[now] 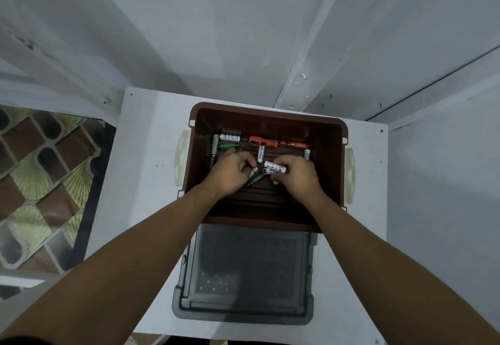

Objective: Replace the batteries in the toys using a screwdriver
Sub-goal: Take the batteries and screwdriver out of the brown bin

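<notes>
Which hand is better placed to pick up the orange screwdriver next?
Probably left: the left hand sits nearer the handle of the orange screwdriver, while the right hand grips white batteries. Whether the left fingers hold anything is unclear.

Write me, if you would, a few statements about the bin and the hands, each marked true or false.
1. The orange-handled screwdriver lies inside the brown plastic bin. True.
2. The left hand holds the screwdriver. False: no hand touches it; it lies near the far wall.
3. Both hands are inside the bin, the right hand gripping white cylindrical batteries. True.
4. The grey plastic tray covers the bin. False: the bin is open, and the tray lies nearer the person on the white table.
5. Every battery is white. False: a green battery lies near the left wall.
</notes>
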